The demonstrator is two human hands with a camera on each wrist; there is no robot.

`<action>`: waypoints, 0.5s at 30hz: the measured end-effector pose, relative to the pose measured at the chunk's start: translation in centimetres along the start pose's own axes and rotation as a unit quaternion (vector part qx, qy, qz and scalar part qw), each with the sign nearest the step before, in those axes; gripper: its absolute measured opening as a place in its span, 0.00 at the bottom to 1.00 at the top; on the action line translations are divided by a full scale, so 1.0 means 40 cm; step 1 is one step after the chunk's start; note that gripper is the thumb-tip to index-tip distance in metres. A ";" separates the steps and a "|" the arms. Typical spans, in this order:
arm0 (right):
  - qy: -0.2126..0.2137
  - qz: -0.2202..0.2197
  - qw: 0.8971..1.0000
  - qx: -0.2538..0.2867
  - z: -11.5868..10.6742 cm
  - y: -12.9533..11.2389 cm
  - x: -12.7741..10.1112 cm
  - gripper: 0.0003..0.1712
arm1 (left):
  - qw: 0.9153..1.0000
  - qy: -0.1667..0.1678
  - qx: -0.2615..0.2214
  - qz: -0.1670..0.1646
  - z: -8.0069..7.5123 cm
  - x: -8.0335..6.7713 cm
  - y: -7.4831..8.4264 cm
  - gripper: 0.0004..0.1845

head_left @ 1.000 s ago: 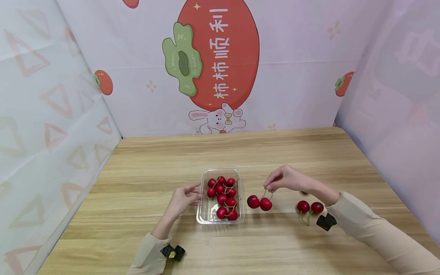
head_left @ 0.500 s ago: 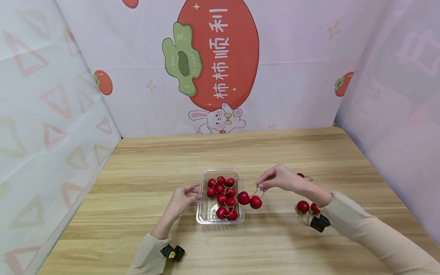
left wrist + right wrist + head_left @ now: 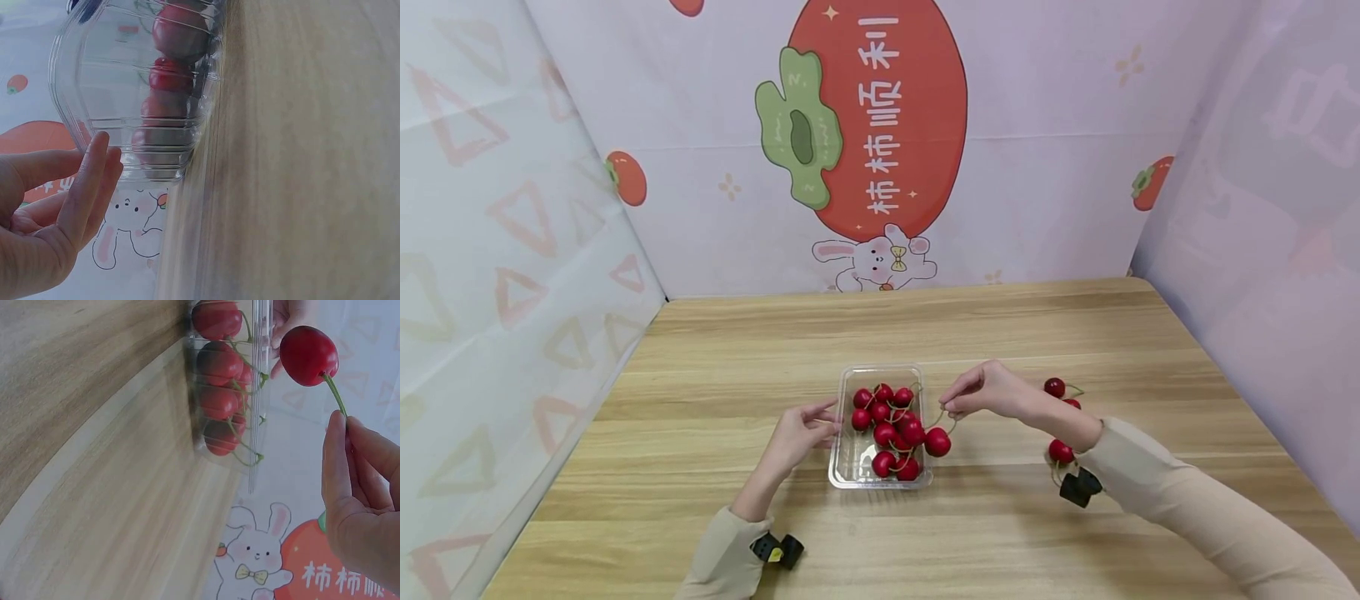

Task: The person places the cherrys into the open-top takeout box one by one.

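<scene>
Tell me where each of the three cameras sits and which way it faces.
Head: high, looking forward and down at the table; both forearms show.
Left wrist: low by the left hand, facing the clear tray; fingers show.
Right wrist: behind the right hand, facing its pinched cherry pair; fingers show.
Shared: all see the tray of cherries.

Table point(image 3: 715, 467): light wood grain, matt, smooth, pale streaks lengthwise. Box point(image 3: 850, 467) at centre of frame: clear thin plastic, ribbed walls, glossy, faint glare on rim. Cherries point(image 3: 883, 412) inside box: deep red skin, smooth, shiny highlights; stems thin, green-tan, matt. Cherry pair point(image 3: 936, 442) at right rim of box: same glossy red. Backdrop point(image 3: 880, 125) across upper frame: printed cloth or paper, matt, creased at panel joins. Sleeves point(image 3: 1187, 517) at lower right: beige knit cloth, soft, matt.
</scene>
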State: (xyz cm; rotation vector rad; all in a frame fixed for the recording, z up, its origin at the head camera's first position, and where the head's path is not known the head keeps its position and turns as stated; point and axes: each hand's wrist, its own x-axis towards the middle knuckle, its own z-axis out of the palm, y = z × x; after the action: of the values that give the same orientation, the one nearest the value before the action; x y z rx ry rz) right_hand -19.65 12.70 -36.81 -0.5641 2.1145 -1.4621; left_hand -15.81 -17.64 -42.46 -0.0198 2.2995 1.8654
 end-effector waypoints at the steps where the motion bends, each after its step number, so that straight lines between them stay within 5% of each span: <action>1: 0.000 0.000 1.000 0.002 0.003 -0.001 0.002 0.14 | 1.000 0.000 0.000 0.001 0.000 0.000 0.000 0.25; 15: 0.001 0.018 0.999 0.040 0.056 -0.022 0.043 0.14 | 1.000 -0.002 -0.004 0.004 0.000 0.001 -0.003 0.25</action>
State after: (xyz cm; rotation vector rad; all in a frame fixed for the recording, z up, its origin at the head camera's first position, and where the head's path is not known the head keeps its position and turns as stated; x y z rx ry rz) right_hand -19.58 9.73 -36.93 -0.4927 2.0460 -1.5207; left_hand -15.84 -17.68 -42.59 -0.0079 2.2936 1.8766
